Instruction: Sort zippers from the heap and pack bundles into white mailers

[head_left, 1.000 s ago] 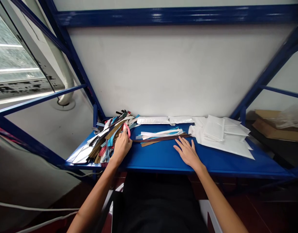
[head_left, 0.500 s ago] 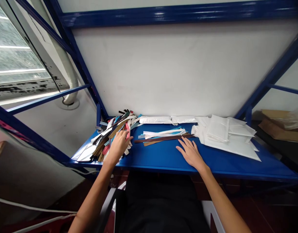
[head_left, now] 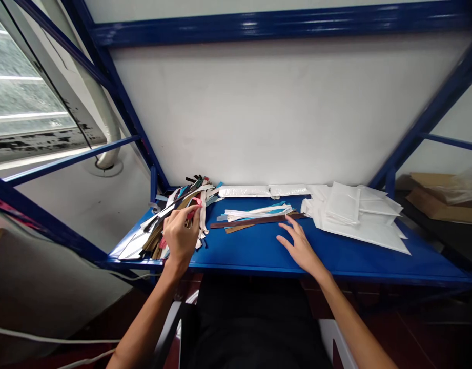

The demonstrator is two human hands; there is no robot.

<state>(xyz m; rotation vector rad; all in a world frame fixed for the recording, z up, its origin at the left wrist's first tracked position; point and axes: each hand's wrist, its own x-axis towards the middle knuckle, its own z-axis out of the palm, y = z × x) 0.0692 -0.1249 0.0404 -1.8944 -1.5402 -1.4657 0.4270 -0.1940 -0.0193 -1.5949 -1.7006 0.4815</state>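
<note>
Blue table (head_left: 251,251). Cardboard box (head_left: 431,206) off right end, clear plastic (head_left: 468,185) in it. White bags (head_left: 358,220) stacked right. Strip heap (head_left: 159,223) left, partly hidden by left hand (head_left: 181,236), pinching pink strip (head_left: 197,201). Right hand (head_left: 300,248) splayed beside brown strip (head_left: 254,222).

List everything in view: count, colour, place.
Loose strips: many, mixed colours, left end of table
Middle strips: several, white, blue, brown, table centre
Packets: two, white, table's back edge
Flat bags: several, white, right end
Table: one, blue, centre
Frame: one, blue, around table
Wall: one, white, behind
Window: one, greyish, far left
Pipe: one, pale, by the window
Cardboard box: one, brown, far right
Cables: several, white, lower left
Left hand: one, pinching a pink strip
Right hand: one, open, by the dark brown strip
</note>
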